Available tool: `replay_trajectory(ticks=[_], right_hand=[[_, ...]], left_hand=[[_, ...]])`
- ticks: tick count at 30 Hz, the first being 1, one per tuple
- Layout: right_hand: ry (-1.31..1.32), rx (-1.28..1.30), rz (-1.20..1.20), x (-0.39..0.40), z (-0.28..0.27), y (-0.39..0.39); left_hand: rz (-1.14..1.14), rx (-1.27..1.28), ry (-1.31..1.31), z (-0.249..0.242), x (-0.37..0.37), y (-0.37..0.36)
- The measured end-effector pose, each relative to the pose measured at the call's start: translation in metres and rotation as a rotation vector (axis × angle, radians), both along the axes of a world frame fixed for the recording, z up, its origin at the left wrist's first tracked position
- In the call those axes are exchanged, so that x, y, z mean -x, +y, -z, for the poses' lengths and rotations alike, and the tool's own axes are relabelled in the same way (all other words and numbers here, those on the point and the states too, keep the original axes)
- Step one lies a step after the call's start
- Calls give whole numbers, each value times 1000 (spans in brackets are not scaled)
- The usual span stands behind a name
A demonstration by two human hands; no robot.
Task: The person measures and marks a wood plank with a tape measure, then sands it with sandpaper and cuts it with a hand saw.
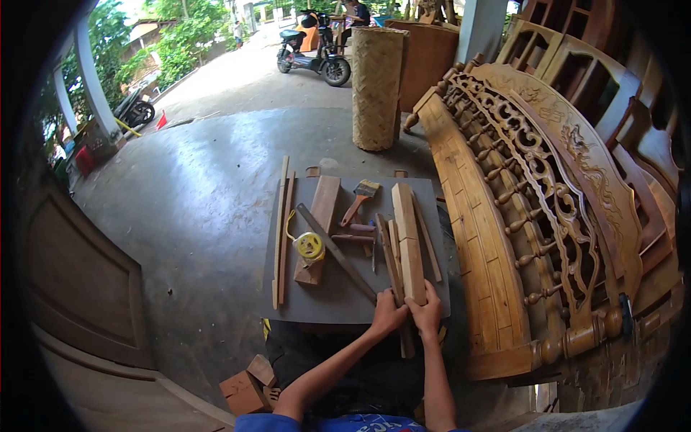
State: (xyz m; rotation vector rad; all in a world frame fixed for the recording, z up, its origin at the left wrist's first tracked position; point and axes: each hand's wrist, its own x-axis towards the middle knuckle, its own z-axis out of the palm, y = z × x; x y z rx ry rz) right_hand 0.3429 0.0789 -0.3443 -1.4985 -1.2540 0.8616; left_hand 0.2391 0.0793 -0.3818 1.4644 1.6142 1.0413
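Note:
At the near right edge of a grey board point(324, 302), both my hands are at the lower end of a pale squared wooden bar point(410, 245). My left hand point(389, 314) is closed at the bar's left side, beside narrow wood strips point(389, 252). My right hand point(427, 309) wraps round the bar's right side. Left of them lie a dark flat strip point(335, 248), a yellow tape measure point(309, 246) on a thick wood block point(324, 209), a brush point(360, 200) and a tool with a reddish handle point(354, 238). Two long thin sticks point(284, 237) lie along the board's left side.
A carved wooden bed panel point(547, 144) and slatted frame point(482, 252) stand close on the right. A woven roll point(376, 90) stands beyond the board. Wood offcuts point(248, 389) lie at lower left, near a panelled door point(83, 273). A scooter point(313, 57) and a seated person point(357, 14) are farther off.

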Motion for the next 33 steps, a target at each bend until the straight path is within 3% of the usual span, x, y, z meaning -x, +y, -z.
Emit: replay_trajectory(ticks=[1,2,4,9,12,15,17,24,30,32,33], right_hand=[[51,22,-8,0,-5,-1],[263,160,9,1,-9,-2],[74,56,-8,-1,0,0],[-224,-24,84,13,3,-1],[-121,-34,55,11,11,-2],[19,24,-3,13,3,-6],[144,35,-42,10,3,-6],[137,110,-65,0,7,-3],[11,118,-43,-8,21,-1],[75,219,-39,-7,15,-5],[79,246,-50,-4,5,-7]], left_hand=[[-11,-11,5,1,0,-1],[-12,21,-106,-4,4,-2],[-4,81,-325,-15,11,-4],[13,-71,-193,-5,10,-1],[-10,-220,-121,3,-1,-5],[-121,-136,-114,1,-4,-6],[-64,-46,-41,-10,-3,-6],[-118,-43,-12,-18,-10,-8],[42,104,-234,-36,23,-11],[67,-75,-327,-51,51,-21],[150,82,-614,-72,74,-29]])
